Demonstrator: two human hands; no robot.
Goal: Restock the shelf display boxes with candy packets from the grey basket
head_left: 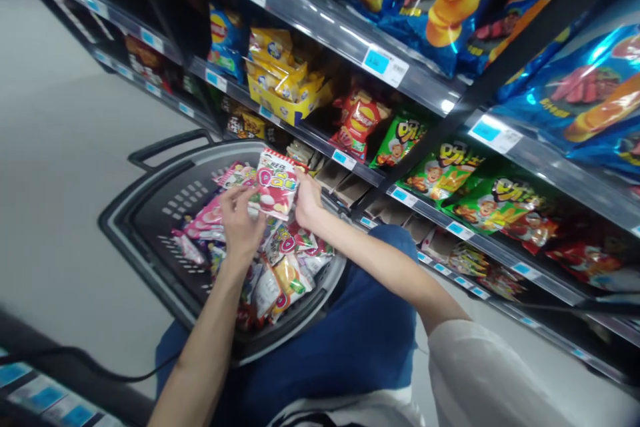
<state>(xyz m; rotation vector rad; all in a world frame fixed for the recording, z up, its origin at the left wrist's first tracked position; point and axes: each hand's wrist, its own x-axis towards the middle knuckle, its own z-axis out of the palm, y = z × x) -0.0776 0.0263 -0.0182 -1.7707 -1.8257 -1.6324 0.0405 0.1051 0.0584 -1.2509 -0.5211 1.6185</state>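
Note:
A small white and red candy packet (277,185) with a striped top edge is raised above a grey shopping basket (145,207). My right hand (307,199) grips it along its right side, fingers partly behind it. At the packet's lower left edge, my left hand (243,217) has its fingers curled and its thumb against the packet. Below both hands, the basket holds many loose bags, among them a pink packet (206,219) and an orange and white packet (293,277). My hands cover part of this heap.
Snack shelves run along the right, with a yellow display box (285,103), a red chip bag (361,121) and green snack bags (443,170). The raised basket handle (173,140) points toward the shelf. Pale floor (65,147) lies to the left; a black cable (100,367) crosses lower left.

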